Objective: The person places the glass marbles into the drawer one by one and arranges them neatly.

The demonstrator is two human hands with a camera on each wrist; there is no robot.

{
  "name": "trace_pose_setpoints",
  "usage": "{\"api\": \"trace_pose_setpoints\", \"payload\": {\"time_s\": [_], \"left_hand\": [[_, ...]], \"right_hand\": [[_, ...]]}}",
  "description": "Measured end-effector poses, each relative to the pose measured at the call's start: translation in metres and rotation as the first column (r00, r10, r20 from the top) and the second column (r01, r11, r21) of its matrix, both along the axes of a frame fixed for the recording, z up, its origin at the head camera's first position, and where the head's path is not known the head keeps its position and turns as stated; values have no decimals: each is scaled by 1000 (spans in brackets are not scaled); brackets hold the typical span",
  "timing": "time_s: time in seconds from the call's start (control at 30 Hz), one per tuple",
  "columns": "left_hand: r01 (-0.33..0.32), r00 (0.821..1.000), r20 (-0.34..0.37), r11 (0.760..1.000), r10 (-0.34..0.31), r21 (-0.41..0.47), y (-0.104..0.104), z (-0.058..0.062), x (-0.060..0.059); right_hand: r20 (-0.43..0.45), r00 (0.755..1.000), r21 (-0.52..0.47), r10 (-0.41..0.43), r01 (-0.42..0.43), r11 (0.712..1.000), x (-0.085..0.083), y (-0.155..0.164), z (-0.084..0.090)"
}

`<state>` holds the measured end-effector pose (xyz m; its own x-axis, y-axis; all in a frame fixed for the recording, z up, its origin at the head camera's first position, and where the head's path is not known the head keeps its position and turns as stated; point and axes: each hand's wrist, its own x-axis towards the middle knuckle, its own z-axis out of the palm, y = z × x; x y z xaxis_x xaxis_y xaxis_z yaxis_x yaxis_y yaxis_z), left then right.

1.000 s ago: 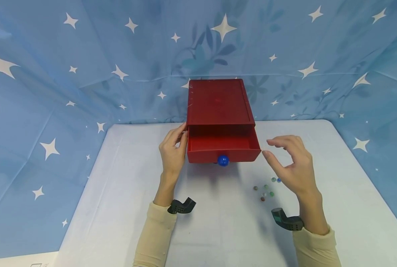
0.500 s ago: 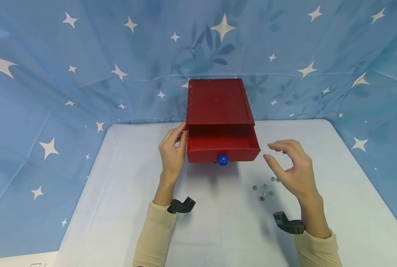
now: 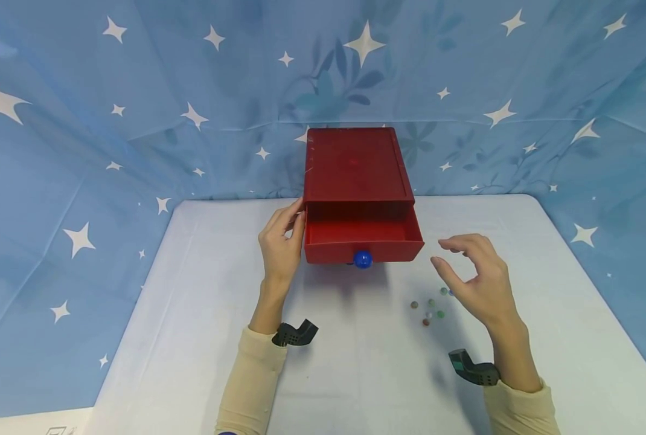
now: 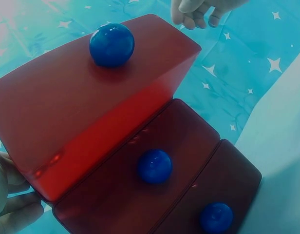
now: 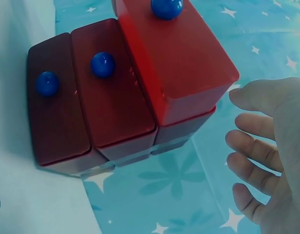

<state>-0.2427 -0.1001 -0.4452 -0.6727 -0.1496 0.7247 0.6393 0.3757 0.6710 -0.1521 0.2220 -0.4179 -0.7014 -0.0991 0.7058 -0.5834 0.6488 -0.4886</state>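
Observation:
A red drawer cabinet [image 3: 355, 164] stands toward the back of the white table. Its top drawer [image 3: 331, 253] is pulled out, with a round blue knob [image 3: 363, 260] on the front. Both wrist views show two lower drawers pushed in, such as the middle drawer [image 5: 113, 97]. My left hand [image 3: 281, 251] rests its fingertips against the cabinet's left side near the front edge. To the right of the drawer, my right hand [image 3: 477, 281] hovers with thumb and fingers spread in a loose curve. It touches nothing.
Several small glass marbles [image 3: 441, 315] lie on the table [image 3: 355, 362] between the cabinet and my right hand. Behind the table hangs a blue cloth [image 3: 236, 78] with white stars. Each wrist carries a black device, like the right wrist device [image 3: 472, 370].
My right hand has drifted slightly to the right and toward me, away from the drawer. The left hand, the cabinet and the drawer hold their places.

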Motion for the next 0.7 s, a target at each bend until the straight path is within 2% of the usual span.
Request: {"api": "trace_pose_setpoints", "payload": {"time_s": [0.47, 0.7], "left_hand": [[-7, 1000, 14, 1000, 6, 6, 1, 0, 0], [-11, 1000, 18, 1000, 11, 6, 1, 1, 1]], "right_hand": [[91, 993, 76, -75, 69, 995, 5, 8, -13], [133, 988, 90, -80, 68, 994, 7, 11, -22]]}}
